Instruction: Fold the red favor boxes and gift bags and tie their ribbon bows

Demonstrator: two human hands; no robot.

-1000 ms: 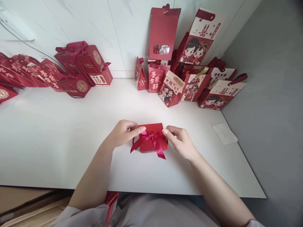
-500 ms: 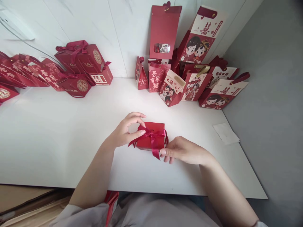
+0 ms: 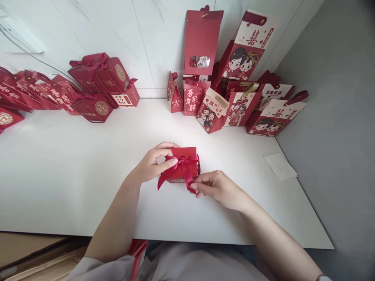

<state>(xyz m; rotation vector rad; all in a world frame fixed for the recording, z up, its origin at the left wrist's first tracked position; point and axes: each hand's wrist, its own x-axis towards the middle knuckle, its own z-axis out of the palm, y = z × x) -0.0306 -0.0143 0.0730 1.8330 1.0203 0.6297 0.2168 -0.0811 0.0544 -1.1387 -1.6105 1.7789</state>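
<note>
A small red gift box (image 3: 191, 151) stands on the white table in front of me. A dark pink satin ribbon (image 3: 186, 174) is tied in a bow across its front, its two tails hanging down. On the box's right side shows a dark red twisted cord (image 3: 199, 164). My left hand (image 3: 152, 164) grips the box at its left side, the thumb on the bow's left loop and the fingers behind at the top edge. With thumb and fingers pinched, my right hand (image 3: 213, 188) holds the end of the right ribbon tail below the box's front corner.
Red and white gift boxes (image 3: 215, 111) stand in a group at the back right. More red boxes with ribbons (image 3: 99, 78) are at the back left, against the tiled wall. A white paper sheet (image 3: 280, 166) lies near the table's right edge, beside a grey wall (image 3: 336, 117).
The box has shifted slightly left and turned a little. My right hand has moved left and now pinches the right tail's end. My left thumb still presses on the bow.
</note>
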